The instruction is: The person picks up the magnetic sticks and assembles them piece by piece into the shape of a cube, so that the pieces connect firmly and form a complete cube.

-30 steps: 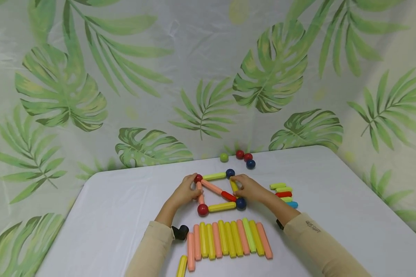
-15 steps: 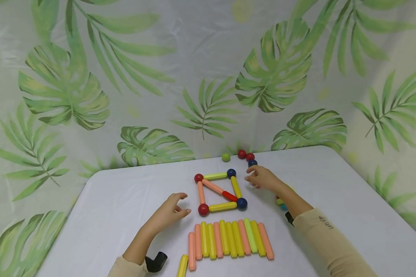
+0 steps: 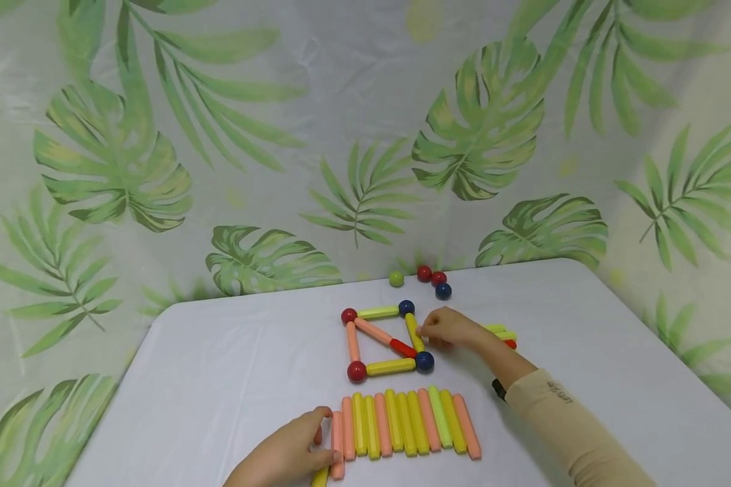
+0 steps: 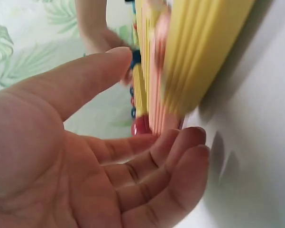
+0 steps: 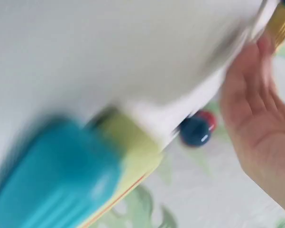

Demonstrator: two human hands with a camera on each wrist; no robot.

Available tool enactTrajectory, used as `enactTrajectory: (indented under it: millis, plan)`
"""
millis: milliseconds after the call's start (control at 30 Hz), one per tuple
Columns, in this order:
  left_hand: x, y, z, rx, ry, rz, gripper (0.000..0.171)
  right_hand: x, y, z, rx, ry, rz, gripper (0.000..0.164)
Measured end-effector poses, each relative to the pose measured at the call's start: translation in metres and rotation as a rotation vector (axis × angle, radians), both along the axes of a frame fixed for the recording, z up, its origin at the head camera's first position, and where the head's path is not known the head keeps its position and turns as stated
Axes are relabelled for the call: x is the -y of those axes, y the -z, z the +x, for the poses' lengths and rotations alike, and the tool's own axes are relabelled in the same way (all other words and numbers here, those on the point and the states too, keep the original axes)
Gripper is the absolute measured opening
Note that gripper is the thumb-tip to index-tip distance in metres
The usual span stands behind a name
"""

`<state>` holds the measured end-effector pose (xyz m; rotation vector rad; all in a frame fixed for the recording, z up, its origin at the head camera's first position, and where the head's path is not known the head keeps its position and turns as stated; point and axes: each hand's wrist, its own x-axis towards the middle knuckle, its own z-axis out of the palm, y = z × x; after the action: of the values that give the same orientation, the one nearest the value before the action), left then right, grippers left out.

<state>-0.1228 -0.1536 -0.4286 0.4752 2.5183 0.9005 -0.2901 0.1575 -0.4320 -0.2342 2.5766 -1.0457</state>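
A square of magnetic rods and balls with a diagonal lies on the table: red ball (image 3: 357,370), blue ball (image 3: 424,362), pink-and-red diagonal (image 3: 373,330). My right hand (image 3: 453,328) is beside the square's right yellow rod (image 3: 411,328), fingertips right at it; in the right wrist view its fingers look extended. My left hand (image 3: 292,448) reaches to the left end of a row of rods, thumb and fingers apart around the end pink rod (image 3: 338,433) and the loose yellow rod (image 3: 320,477). In the left wrist view nothing lies within its palm (image 4: 85,185).
Behind the square sit a green ball (image 3: 396,279), two red balls (image 3: 424,273) and a blue ball (image 3: 443,291). Short rods (image 3: 504,335) lie right of it, partly behind my right arm; a blue rod (image 5: 61,175) shows there. A leaf-print cloth (image 3: 365,135) hangs behind the table.
Both hands let go of the square. My left hand has drawn back toward the rod row's left end. My right hand moved away right, then came back beside the right yellow rod.
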Motion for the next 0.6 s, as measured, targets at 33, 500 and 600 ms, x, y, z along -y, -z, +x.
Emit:
enactTrajectory:
  millis: [33, 500, 600]
  plan:
    - [-0.001, 0.002, 0.006, 0.021, -0.01, 0.007, 0.064, -0.004, 0.001, -0.004, -0.072, 0.009, -0.003, 0.021]
    - [0.01, -0.019, 0.008, -0.014, -0.092, 0.107, 0.039, -0.035, 0.015, -0.047, -0.307, 0.103, 0.24, 0.049]
    - [0.01, -0.031, -0.007, -0.159, -0.194, 0.204, 0.033, -0.035, 0.015, -0.047, -0.301, 0.13, 0.278, 0.05]
